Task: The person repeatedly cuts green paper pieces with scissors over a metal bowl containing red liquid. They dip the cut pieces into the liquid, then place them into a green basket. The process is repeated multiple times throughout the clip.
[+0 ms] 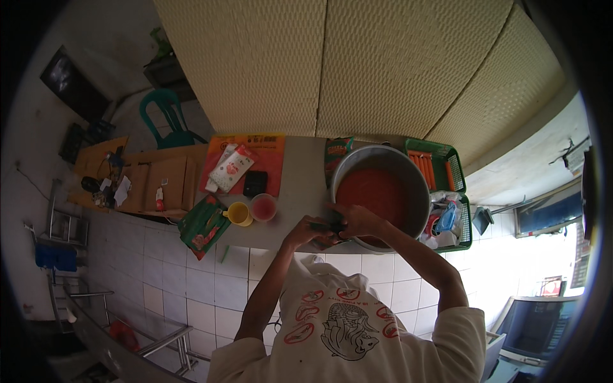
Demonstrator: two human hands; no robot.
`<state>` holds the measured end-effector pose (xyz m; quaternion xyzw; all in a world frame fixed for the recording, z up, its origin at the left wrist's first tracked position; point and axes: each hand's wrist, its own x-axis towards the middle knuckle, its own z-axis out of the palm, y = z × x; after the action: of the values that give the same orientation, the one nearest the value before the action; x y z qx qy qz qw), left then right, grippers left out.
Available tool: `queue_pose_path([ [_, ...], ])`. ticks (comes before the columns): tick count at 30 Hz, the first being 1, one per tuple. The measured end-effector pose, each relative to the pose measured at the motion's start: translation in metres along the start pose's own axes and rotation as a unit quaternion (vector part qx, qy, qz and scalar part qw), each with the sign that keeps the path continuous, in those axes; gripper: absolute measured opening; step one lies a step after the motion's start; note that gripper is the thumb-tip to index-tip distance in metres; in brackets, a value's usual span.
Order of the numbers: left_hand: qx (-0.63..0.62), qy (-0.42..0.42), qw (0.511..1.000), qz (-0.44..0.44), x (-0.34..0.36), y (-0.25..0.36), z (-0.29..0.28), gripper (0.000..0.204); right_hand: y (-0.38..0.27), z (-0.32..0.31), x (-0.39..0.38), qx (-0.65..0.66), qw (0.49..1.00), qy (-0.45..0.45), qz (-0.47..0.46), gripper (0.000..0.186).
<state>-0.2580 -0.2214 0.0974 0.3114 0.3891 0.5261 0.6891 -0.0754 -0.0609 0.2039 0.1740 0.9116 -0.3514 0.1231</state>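
A large grey metal pot (422, 177) stands at the right of the table, with orange-red liquid (373, 195) in it. At its near left rim my two hands meet. My left hand (302, 235) is closed on one end of a small dark green thing (327, 226), which may be a packet; its kind is not clear. My right hand (361, 221) is closed at the other end, partly over the pot's near edge. Fingers hide much of the thing. Behind the pot's left side stands a green printed packet (338, 150).
Green baskets (461, 185) right of the pot hold orange tubes (423, 166) and plastic-wrapped items. Left on the table are a yellow mug (238, 214), a pink cup (263, 208), a green-and-red pouch (203, 225), a black box (255, 184) and white packs (231, 168) on an orange sheet (271, 145).
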Motion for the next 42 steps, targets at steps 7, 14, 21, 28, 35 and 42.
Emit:
queue_pose_path([
  [7,-0.006,0.037,0.999,-0.024,0.003,-0.001,0.010,0.039,-0.013,-0.012,0.027,0.018,0.998,-0.045,-0.027,0.107],
  [14,0.086,0.015,0.994,0.063,0.005,-0.018,-0.005,0.017,-0.016,-0.028,0.075,0.068,0.997,0.030,-0.029,0.076],
  [21,0.023,-0.016,0.998,0.055,-0.008,-0.016,-0.016,0.014,-0.030,-0.026,0.128,-0.014,0.992,0.119,0.022,0.073],
  [28,0.059,0.026,0.995,0.078,-0.015,-0.024,-0.040,0.018,-0.010,0.060,0.213,-0.271,0.920,0.221,0.175,0.053],
  [35,0.090,0.014,0.991,0.094,-0.020,-0.027,-0.053,0.016,0.055,0.094,0.275,-0.172,0.953,0.013,0.251,0.043],
  [42,0.055,-0.025,0.998,0.019,-0.006,-0.018,-0.063,0.016,0.056,0.083,0.258,-0.124,0.983,-0.026,0.135,0.038],
])
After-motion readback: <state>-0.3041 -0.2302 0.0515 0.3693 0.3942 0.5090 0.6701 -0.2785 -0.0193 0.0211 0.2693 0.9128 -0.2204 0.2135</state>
